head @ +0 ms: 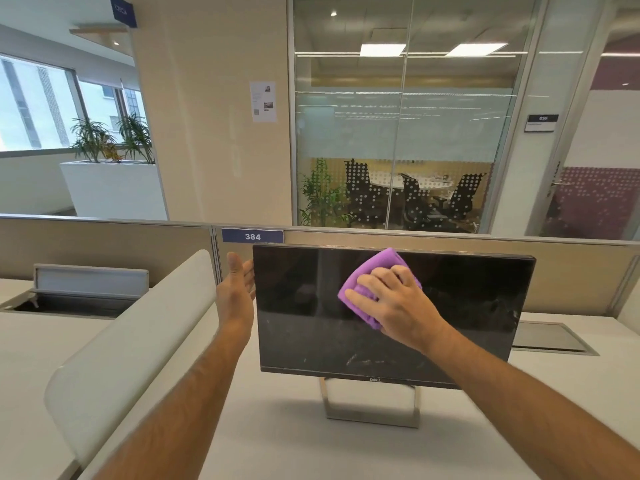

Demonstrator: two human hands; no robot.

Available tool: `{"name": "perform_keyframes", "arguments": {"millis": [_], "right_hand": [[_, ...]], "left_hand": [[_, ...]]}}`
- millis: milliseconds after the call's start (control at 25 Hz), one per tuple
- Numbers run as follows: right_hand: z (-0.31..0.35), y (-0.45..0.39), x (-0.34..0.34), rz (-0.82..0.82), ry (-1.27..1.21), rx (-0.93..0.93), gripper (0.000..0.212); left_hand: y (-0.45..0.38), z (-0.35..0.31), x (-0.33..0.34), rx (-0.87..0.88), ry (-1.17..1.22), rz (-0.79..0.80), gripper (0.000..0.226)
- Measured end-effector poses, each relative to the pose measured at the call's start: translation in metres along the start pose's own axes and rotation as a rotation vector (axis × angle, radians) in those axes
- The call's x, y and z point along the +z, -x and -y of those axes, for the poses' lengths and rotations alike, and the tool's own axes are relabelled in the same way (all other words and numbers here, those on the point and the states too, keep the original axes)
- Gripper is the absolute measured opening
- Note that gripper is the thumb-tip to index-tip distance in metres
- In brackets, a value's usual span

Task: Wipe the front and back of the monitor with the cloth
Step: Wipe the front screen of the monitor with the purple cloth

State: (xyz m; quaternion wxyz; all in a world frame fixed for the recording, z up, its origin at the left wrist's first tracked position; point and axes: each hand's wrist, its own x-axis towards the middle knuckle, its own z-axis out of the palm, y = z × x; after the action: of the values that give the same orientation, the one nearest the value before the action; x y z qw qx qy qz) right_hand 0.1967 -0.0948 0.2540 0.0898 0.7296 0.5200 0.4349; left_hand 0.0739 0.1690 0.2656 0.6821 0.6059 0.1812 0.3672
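Two bare forearms reach over a pale, matte bench (pixel 277 445) toward a black Dell monitor (pixel 450 306) standing on a bent metal stand (pixel 372 415). Right hand (pixel 394 303) presses a folded purple cloth (pixel 377 268) against the upper middle of the smudged, glossy screen, fingers (pixel 367 280) curled over the fabric. Left hand (pixel 237 289) braces the monitor's left edge, fingers straight and together. A rounded white divider (pixel 138 334) curves at left; a partition with the tag 384 (pixel 252 236) stands behind.
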Motion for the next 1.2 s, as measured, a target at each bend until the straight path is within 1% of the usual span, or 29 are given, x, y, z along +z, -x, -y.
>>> {"name": "perform_keyframes", "arguments": {"millis": [40,80,120,160,200,240,320,360,400,480,520,560,640,680,720,800,840,880,920,1000,1040,1080,1160,1200], "right_hand": [[0.000,0.000,0.000,0.005,0.009,-0.017,0.048],[0.002,0.004,0.003,0.032,0.025,-0.133,0.048],[0.004,0.011,0.003,0.095,0.043,-0.281,0.049],[0.002,0.015,0.001,0.121,0.056,-0.373,0.051],[-0.003,0.017,-0.002,0.115,0.065,-0.358,0.053],[-0.011,0.016,-0.004,0.075,0.063,-0.250,0.053],[-0.020,0.018,-0.007,-0.023,0.020,0.053,0.055],[-0.019,0.020,-0.007,-0.028,0.014,0.081,0.057],[-0.016,0.025,-0.004,-0.002,0.027,-0.002,0.058],[-0.010,0.037,-0.002,0.118,0.052,-0.263,0.060],[-0.014,0.039,-0.005,0.122,0.060,-0.294,0.060],[-0.020,0.039,-0.008,0.103,0.058,-0.232,0.060],[-0.030,0.038,-0.009,0.007,0.019,0.029,0.061],[-0.031,0.039,-0.010,-0.008,-0.002,0.111,0.062],[-0.028,0.043,-0.008,0.005,-0.001,0.082,0.063],[-0.021,0.058,-0.002,0.106,0.025,-0.184,0.062],[-0.022,0.063,-0.004,0.146,0.042,-0.278,0.063],[-0.027,0.065,-0.007,0.151,0.052,-0.273,0.064],[-0.033,0.064,-0.008,0.119,0.045,-0.183,0.064],[-0.043,0.062,-0.008,0.008,-0.015,0.101,0.064],[-0.043,0.062,-0.008,-0.004,-0.026,0.148,0.065],[-0.040,0.065,-0.006,0.011,-0.013,0.081,0.064],[-0.033,0.080,-0.001,0.132,0.028,-0.212,0.065],[-0.037,0.084,-0.004,0.157,0.043,-0.274,0.066]], "left_hand": [[0.000,0.000,0.000,0.001,-0.006,-0.002,0.093],[0.000,0.000,0.000,0.002,-0.011,-0.003,0.095],[0.001,0.000,0.001,0.002,-0.009,-0.005,0.095],[0.001,-0.001,0.001,0.002,-0.004,-0.006,0.092],[0.001,-0.001,0.001,0.004,0.001,-0.008,0.090],[0.001,-0.001,0.001,0.007,0.003,-0.009,0.089],[0.002,-0.001,0.002,0.006,-0.004,-0.015,0.089],[0.003,-0.001,0.002,0.008,-0.009,-0.017,0.090],[0.004,-0.001,0.003,0.012,-0.013,-0.018,0.091],[0.004,-0.001,0.004,0.022,-0.019,-0.020,0.094],[0.004,-0.001,0.004,0.025,-0.019,-0.021,0.093],[0.004,0.000,0.005,0.028,-0.016,-0.023,0.091],[0.004,0.000,0.006,0.028,-0.014,-0.030,0.089],[0.005,0.000,0.006,0.027,-0.016,-0.035,0.090],[0.005,0.000,0.007,0.029,-0.019,-0.039,0.091],[0.007,0.000,0.008,0.032,-0.027,-0.043,0.093],[0.008,0.000,0.008,0.034,-0.030,-0.045,0.094],[0.008,0.000,0.008,0.039,-0.031,-0.045,0.093],[0.009,-0.001,0.009,0.042,-0.030,-0.046,0.092],[0.010,-0.003,0.010,0.038,-0.035,-0.051,0.098],[0.011,-0.004,0.010,0.033,-0.041,-0.055,0.105],[0.011,-0.004,0.011,0.028,-0.048,-0.063,0.112],[0.012,-0.005,0.011,0.025,-0.061,-0.080,0.120],[0.012,-0.006,0.011,0.024,-0.066,-0.084,0.123]]}}
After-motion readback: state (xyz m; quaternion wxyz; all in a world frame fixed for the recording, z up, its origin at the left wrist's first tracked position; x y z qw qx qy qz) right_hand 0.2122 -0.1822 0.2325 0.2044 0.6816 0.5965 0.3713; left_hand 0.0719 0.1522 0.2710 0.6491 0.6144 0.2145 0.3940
